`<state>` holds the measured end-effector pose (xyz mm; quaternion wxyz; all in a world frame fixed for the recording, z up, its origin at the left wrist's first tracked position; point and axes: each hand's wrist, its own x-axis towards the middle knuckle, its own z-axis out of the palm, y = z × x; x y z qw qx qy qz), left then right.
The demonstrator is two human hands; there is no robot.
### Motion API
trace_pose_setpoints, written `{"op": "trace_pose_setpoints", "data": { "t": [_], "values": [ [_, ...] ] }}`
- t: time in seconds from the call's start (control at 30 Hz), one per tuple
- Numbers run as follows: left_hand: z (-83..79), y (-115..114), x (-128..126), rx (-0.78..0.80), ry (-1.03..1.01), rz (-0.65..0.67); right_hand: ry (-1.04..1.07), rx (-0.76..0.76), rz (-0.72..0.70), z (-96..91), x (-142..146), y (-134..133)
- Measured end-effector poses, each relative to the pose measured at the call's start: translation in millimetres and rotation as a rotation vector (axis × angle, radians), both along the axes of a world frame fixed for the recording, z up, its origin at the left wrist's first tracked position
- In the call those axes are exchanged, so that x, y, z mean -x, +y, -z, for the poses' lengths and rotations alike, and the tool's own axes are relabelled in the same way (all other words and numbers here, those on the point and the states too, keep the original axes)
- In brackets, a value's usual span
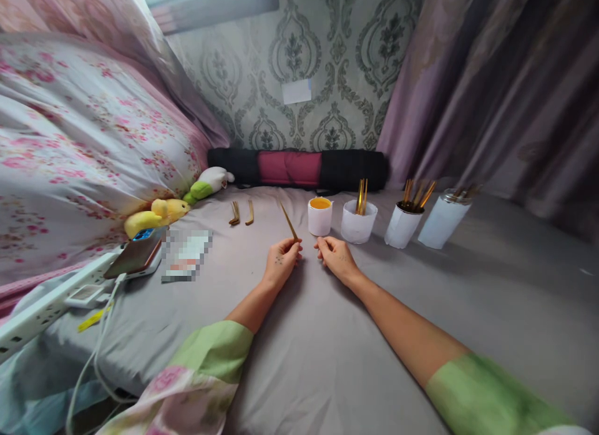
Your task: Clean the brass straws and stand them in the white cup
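In my left hand (282, 261), a thin golden-brown stick (289, 221) is pinched and slants up and away to the left. My right hand (337, 258) is closed beside it, fingertips together; whatever they may hold is hidden. Just beyond the hands stands a white cup (320, 219) with an orange-yellow inside. To its right, a wider white cup (359, 227) holds golden sticks (362, 196). A third white cup (403, 226) contains several golden and brown sticks, and a taller white container (443, 221) has darker sticks at its top. Several short bent brown pieces (234, 213) lie to the left.
Grey cloth (299, 347) covers the surface. At left are a phone (135, 254), a white power strip (56, 298) with a cable, a blurred-out packet (187, 255) and plush toys (159, 215). A black and maroon roll (290, 168) lies along the patterned wall.
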<state>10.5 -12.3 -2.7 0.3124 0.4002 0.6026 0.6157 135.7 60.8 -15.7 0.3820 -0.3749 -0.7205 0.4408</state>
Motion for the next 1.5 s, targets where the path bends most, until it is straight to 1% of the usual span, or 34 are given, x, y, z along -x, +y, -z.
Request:
{"op": "trace_pose_setpoints", "data": {
  "t": [0.13, 0.3, 0.4, 0.57, 0.77, 0.83, 0.9, 1.0, 1.17, 1.27, 1.37, 1.5],
  "values": [
    [2.4, 0, 1, -0.006, 0.146, -0.019, 0.042, 0.045, -0.004, -1.5, 0, -1],
    [4.7, 0, 1, -0.099, 0.310, -0.050, 0.115, 0.094, -0.016, -3.9, -1, -2],
    [4.9, -2, 0, -0.141, 0.372, -0.034, 0.153, 0.102, -0.036, -5.9, -1, -2],
    [3.9, -6, -3, -0.148, 0.410, -0.008, 0.207, 0.107, -0.053, -8.8, -3, -3],
    [4.8, -9, -3, -0.171, 0.591, 0.023, 0.238, 0.132, -0.055, -10.7, -3, -4],
    [4.4, -10, -3, -0.171, 0.643, 0.041, 0.252, 0.140, -0.053, -11.2, -3, -4],
    [3.2, -12, -4, -0.159, 0.653, 0.051, 0.268, 0.146, -0.050, -11.8, -3, -5],
    [1.2, -14, -5, -0.117, 0.694, 0.054, 0.288, 0.159, -0.047, -12.7, -3, -5],
    [1.2, -14, -4, -0.053, 0.994, 0.092, 0.318, 0.211, -0.041, -15.1, -3, -5],
    [2.8, -14, -4, -0.059, 1.106, 0.106, 0.345, 0.232, -0.037, -16.2, -3, -5],
    [3.7, -13, -3, -0.056, 1.161, 0.108, 0.359, 0.235, -0.037, -16.1, -3, -5],
    [2.7, -13, -4, -0.039, 1.185, 0.114, 0.362, 0.228, -0.035, -14.8, -4, -4]
  ]
}}
